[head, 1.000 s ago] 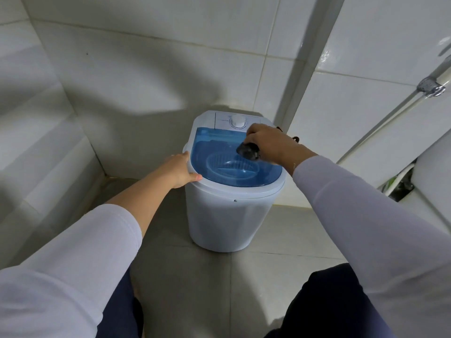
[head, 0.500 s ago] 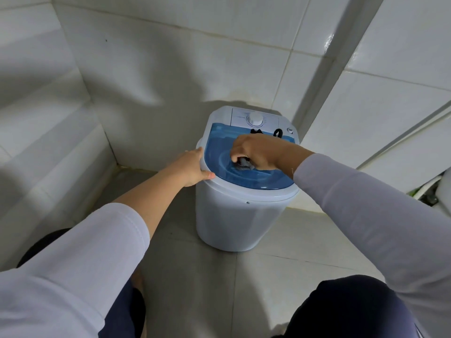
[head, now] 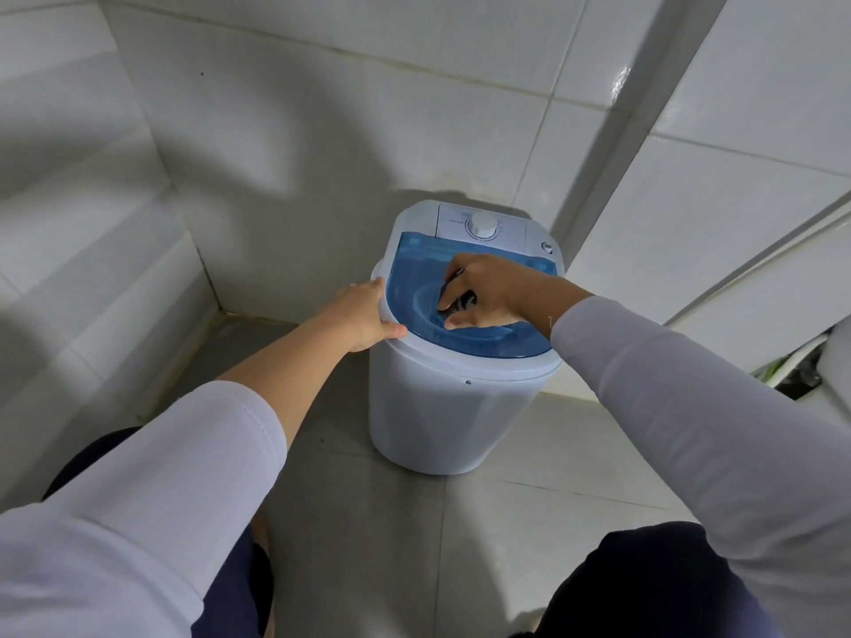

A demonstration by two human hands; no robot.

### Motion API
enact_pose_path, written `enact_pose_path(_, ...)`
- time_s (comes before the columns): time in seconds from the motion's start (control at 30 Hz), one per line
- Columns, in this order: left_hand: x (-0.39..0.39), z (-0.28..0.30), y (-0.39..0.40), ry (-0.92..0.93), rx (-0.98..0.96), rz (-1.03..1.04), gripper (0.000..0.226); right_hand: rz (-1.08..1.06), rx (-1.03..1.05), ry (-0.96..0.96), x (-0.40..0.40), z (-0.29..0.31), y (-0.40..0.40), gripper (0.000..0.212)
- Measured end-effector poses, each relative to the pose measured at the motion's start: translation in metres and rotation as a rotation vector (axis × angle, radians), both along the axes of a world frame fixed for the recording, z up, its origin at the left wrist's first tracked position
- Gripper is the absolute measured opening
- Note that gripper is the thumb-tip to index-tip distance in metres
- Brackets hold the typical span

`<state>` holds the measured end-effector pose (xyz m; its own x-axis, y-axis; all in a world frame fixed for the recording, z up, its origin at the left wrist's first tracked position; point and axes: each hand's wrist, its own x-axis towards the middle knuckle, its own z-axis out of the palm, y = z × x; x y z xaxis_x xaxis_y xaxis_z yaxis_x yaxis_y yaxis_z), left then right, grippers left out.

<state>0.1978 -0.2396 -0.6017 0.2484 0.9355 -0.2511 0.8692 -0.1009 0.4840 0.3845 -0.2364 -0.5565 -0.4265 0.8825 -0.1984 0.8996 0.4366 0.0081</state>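
Note:
A small white washing machine [head: 442, 416] stands on the floor in a tiled corner. Its translucent blue lid [head: 414, 269] is closed, with a white dial [head: 482, 223] on the panel behind it. My left hand [head: 364, 315] grips the machine's left rim, thumb on top. My right hand [head: 488, 292] rests in the lid's recessed middle, fingers curled around a small black object [head: 460, 300] that is mostly hidden.
White tiled walls [head: 276, 154] close in on the left and behind the machine. A white pipe [head: 755, 264] runs diagonally along the right wall. The grey floor tiles [head: 368, 522] lie in front, and my knees [head: 644, 587] are at the bottom.
My right hand carried the black object from the lid's back right down into the lid's middle recess. The left hand stayed on the rim. The view shifted left.

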Motion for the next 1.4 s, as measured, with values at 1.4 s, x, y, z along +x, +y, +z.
enact_pose_path(1.4, -0.002, 0.000, -0.002, 0.042, 0.006, -0.003, 0.084, -0.153, -0.043, -0.200, -0.005, 0.003, 0.002, 0.035)
